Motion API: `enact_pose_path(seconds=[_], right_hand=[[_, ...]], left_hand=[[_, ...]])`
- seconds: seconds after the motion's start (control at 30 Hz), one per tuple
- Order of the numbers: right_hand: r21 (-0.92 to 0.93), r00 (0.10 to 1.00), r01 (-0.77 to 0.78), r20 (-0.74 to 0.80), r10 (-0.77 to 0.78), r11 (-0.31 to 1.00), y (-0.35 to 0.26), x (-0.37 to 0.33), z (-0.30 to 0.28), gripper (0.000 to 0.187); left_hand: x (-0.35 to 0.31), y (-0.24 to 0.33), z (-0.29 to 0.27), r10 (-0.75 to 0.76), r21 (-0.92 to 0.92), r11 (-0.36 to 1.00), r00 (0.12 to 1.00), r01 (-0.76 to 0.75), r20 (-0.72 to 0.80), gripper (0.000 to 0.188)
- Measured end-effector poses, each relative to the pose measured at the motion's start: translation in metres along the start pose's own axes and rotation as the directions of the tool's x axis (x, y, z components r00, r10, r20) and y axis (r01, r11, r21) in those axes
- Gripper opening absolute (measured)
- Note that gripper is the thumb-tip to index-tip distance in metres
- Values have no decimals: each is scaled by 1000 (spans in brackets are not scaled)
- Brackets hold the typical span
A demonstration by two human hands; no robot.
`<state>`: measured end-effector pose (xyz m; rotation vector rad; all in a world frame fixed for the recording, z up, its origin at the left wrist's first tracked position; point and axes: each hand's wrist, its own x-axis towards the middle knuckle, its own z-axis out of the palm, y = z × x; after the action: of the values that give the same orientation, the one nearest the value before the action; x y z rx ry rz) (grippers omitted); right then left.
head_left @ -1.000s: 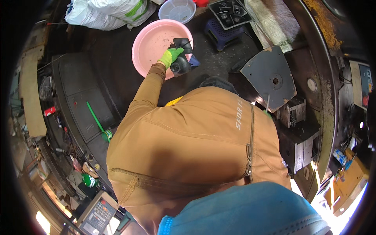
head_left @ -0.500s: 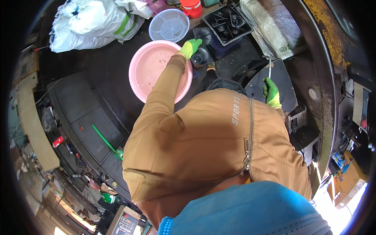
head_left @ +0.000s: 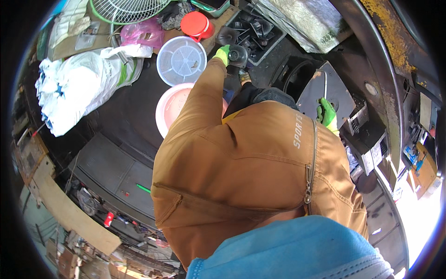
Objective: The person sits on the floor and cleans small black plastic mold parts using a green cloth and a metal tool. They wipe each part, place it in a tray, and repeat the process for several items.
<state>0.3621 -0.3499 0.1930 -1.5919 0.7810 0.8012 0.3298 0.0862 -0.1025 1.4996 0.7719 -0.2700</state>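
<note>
My left hand [head_left: 222,55], in a green-yellow glove, reaches out past the basins. Its fingers close at the left edge of a dark, round, cup-like part [head_left: 238,56]; their tips are partly hidden. Another dark part [head_left: 227,36] lies just beyond it, beside a black crate [head_left: 269,49] full of similar dark pieces. On the right, my gloved right hand [head_left: 328,114] is closed around a thin metal rod with a bent end [head_left: 325,83], held upright in front of a dark flat panel [head_left: 341,88].
A pink basin [head_left: 162,109] sits partly under my left arm. Beyond it are a pale blue strainer basket [head_left: 181,60], a red container [head_left: 197,25] and a fan [head_left: 130,9]. White sacks [head_left: 88,88] lie at left. A curved metal edge [head_left: 392,69] rises at right.
The view has shifted, bringing the fan into sight. My left hand has gone from spread above the dark parts to the edge of the round one. My right hand still grips the rod.
</note>
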Motion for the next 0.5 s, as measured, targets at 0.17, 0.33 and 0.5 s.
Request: enact_pose_path(seconds=[0.17,0.33,0.5], right_hand=[[-31,992,101,86,-98,994,-18,10,16,25],[-95,986,161,51,-157,982,-50,3,32,32],[-124,979,196,82,-186,973,-83,35,37,27]], left_hand=[[21,6,-3,-293,71,952,954,297,-59,42],[-3,-10,-32,-337,-206,910,931,360,141,40],[-71,-7,-65,-128,-118,981,975,151,184,37]])
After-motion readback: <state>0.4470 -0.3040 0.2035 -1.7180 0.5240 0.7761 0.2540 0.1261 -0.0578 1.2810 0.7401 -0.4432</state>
